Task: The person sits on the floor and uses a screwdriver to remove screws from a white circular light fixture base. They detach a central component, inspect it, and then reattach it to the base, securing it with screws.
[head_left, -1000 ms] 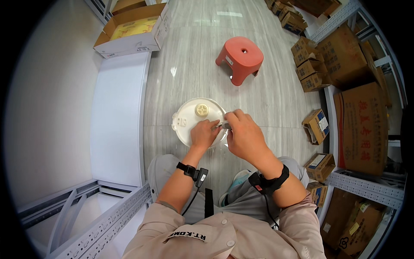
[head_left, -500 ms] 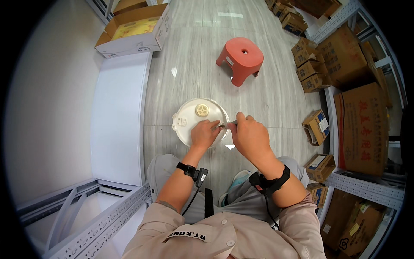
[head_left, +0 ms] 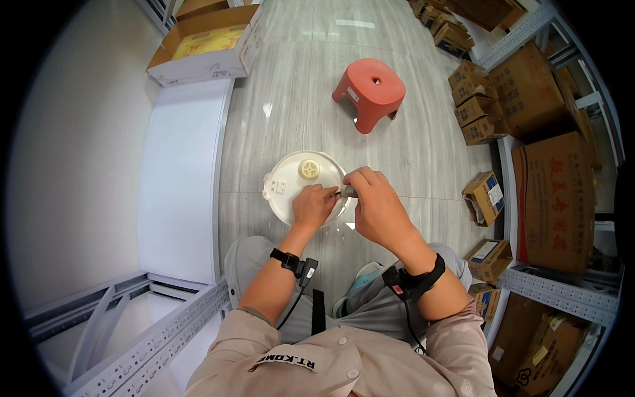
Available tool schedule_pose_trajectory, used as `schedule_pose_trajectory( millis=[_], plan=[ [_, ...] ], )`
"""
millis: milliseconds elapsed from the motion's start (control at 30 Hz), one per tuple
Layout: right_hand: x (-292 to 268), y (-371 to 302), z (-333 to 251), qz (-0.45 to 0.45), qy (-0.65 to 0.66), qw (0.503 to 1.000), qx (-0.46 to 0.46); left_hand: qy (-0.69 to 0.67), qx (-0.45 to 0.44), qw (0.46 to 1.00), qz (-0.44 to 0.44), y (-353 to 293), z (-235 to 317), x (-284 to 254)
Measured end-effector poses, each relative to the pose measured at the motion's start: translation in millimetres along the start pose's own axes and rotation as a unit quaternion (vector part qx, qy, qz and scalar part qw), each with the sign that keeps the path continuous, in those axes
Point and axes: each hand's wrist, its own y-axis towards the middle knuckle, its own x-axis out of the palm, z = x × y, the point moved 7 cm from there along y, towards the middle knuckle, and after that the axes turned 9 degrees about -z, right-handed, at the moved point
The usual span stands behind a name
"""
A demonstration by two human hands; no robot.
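Observation:
A round white lid-like plate (head_left: pixel 281 206) lies on the floor before me, with a cream round cap (head_left: pixel 309 169) and a small white fitting with holes (head_left: pixel 278 187) on it. My left hand (head_left: pixel 312 206) is over the plate's lower right part, thumb and fingers pinched at a small dark thin piece (head_left: pixel 337 194). Close against those fingertips, by the plate's right edge, my right hand (head_left: pixel 383 210) grips a short grey cylindrical piece (head_left: pixel 349 191); its exact kind is unclear. My fingers partly hide where the two pieces meet.
A red plastic stool (head_left: pixel 370 83) stands beyond the plate. To the left runs a white shelf board (head_left: pixel 178 178) with an open carton (head_left: pixel 205 56) at its far end. Cardboard boxes (head_left: pixel 486 198) and metal racking (head_left: pixel 562 294) line the right side.
My right hand has turned, its fingers shifting round on the grey piece, which now shows more. My left hand stays almost in place.

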Motion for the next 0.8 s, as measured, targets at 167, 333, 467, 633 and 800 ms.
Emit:
schedule_pose_trajectory(
  millis=[167,333,467,633,800],
  plan=[
    [0,-2,-5,-0.042,0.011,0.994,0.101,0.005,0.003,1.000,-0.003,0,-2,-3],
    [12,-3,10,-0.082,0.007,0.984,0.155,0.004,-0.003,1.000,-0.013,2,-1,-1],
    [4,-1,-3,0.009,0.030,0.999,0.044,-0.001,0.002,1.000,-0.002,2,0,-2],
    [9,-4,4,-0.008,0.026,0.996,0.084,-0.006,0.002,1.000,-0.002,3,-3,0],
    [10,-5,7,-0.001,0.024,0.996,0.087,-0.015,0.002,1.000,-0.010,3,-2,0]
  ],
)
